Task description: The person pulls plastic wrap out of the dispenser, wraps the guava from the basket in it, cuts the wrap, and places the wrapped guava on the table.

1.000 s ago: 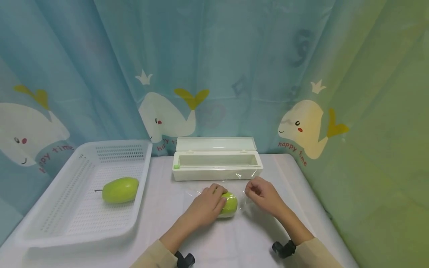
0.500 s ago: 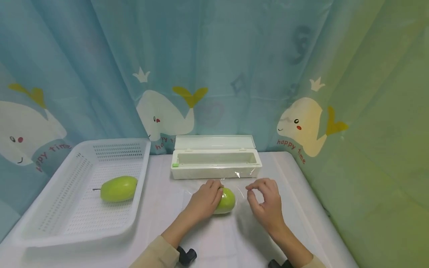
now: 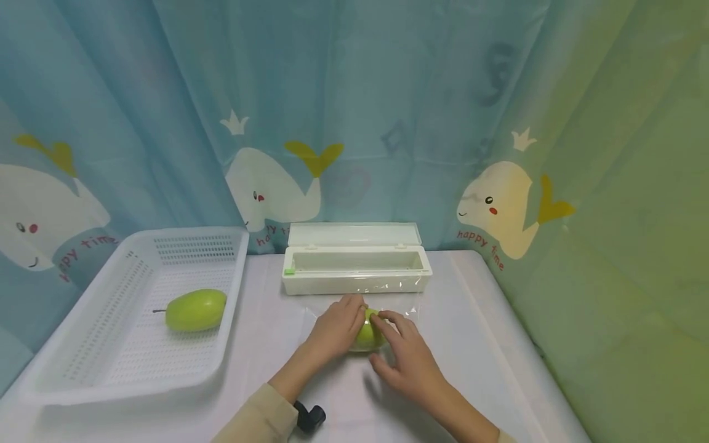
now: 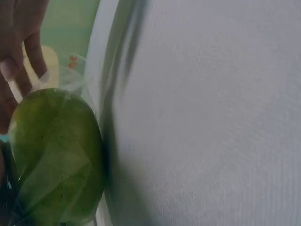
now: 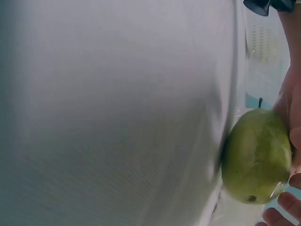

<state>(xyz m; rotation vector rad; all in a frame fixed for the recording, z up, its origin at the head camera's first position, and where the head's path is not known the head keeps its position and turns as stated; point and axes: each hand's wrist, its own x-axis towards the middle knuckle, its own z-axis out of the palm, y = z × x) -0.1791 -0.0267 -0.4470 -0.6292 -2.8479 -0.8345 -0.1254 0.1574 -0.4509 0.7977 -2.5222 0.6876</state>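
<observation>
A green pear (image 3: pixel 368 336), wrapped in clear plastic film (image 4: pixel 66 165), lies on the white table in front of a cling film box. My left hand (image 3: pixel 335 327) grips its left part from above, fingers curved over it. On the right side my right hand (image 3: pixel 407 357) reaches in with spread, slightly bent fingers, its fingertips at the pear's right end. The left wrist view shows the right hand's fingers (image 4: pixel 35 54) by gathered film at that end. A stem and a dark spot at the opposite end of the pear (image 5: pixel 256 157) show in the right wrist view.
The long white cling film box (image 3: pixel 357 285) stands behind the hands, lid raised, with a green slider at its left. More film (image 3: pixel 408 301) spreads before it. At left, a white plastic basket (image 3: pixel 235 301) holds another green pear (image 3: pixel 196 311). A printed curtain (image 3: pixel 365 111) closes off the back.
My right hand has let go of the film's right edge, moved left and spread its fingers at the pear's right end. My left hand has stayed on the pear.
</observation>
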